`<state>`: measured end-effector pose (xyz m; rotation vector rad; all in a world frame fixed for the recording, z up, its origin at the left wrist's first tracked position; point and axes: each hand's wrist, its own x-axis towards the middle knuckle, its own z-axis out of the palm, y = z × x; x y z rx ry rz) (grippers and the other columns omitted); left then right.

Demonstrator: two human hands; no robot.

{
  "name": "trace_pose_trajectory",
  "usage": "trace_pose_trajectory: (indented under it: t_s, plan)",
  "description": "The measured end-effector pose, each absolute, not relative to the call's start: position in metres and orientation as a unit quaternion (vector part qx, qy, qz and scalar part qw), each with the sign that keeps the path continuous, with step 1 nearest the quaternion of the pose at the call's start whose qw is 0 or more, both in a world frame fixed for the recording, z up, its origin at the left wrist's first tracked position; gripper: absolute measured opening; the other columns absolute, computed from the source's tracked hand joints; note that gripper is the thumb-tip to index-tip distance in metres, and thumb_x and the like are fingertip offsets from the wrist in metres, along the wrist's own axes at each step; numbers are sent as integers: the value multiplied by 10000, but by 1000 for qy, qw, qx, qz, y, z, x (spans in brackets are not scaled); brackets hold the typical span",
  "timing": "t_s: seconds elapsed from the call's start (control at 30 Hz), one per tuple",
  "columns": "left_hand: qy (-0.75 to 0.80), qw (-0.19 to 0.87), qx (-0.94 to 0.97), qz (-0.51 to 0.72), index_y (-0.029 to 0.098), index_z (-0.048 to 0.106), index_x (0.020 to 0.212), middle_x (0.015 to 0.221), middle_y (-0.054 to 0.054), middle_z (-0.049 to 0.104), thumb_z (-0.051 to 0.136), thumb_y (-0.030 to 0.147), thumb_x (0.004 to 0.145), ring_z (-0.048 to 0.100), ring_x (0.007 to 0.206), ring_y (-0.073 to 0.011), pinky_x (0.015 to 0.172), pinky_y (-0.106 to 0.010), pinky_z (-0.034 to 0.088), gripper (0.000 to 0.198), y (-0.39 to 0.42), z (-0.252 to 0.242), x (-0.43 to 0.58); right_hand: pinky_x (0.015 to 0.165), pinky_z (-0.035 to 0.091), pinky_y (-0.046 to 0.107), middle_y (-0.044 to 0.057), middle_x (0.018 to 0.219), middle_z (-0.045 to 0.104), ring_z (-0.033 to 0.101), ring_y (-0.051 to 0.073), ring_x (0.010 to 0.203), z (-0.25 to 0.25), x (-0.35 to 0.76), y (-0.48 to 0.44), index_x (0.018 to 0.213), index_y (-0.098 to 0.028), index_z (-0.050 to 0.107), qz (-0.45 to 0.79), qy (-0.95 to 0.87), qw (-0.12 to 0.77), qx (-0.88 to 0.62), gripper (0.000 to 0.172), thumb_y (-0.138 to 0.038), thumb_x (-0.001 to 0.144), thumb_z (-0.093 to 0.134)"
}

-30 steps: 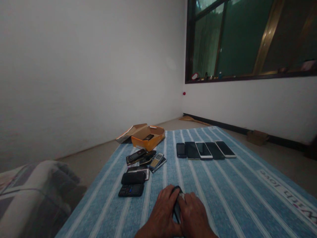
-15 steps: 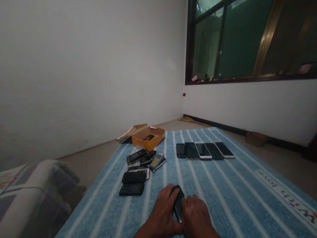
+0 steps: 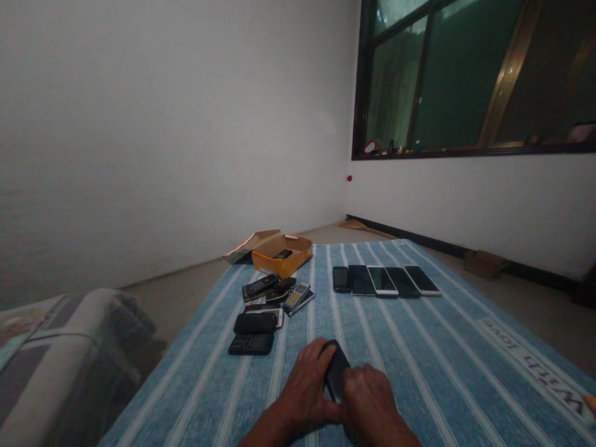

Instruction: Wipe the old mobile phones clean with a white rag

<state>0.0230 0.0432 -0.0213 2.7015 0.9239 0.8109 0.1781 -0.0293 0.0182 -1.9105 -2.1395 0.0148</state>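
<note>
The left hand's (image 3: 305,382) fingers and thumb clasp one edge of a dark phone (image 3: 337,371) at the lower middle of the frame, seemingly to steady it. The right hand (image 3: 371,397) lies against its other side, fingers bunched together; their tips are hidden from me, so I can't tell what they pinch. Beneath is a blue striped cloth (image 3: 326,320), perhaps for padding. Left of centre, a loose pile of phones (image 3: 265,321) sits before an open orange box (image 3: 278,268); right of centre, five phones (image 3: 383,281) lie side by side, seemingly kept apart deliberately.
</note>
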Motion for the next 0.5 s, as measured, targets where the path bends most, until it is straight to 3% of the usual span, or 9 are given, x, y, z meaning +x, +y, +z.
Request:
trace_pose_trajectory:
  t_s: [0.13, 0.5]
  plan:
    - [329, 102, 903, 255, 205, 429, 1395, 1392, -201, 491, 853, 531, 544, 466, 1285, -426, 1069, -606, 388, 1005, 40, -15, 26, 785, 476, 310, 154, 886, 730, 693, 259, 876, 30, 176, -33, 881, -132, 689, 52, -726, 72, -682, 135, -130, 812, 572]
    - [335, 86, 903, 256, 163, 449, 1379, 1400, -249, 471, 798, 627, 602, 455, 1291, -454, 1046, -630, 408, 970, 44, -26, 24, 782, 476, 299, 153, 878, 728, 684, 257, 881, 28, 178, -32, 877, -129, 704, 27, -719, 99, -688, 156, -98, 782, 584]
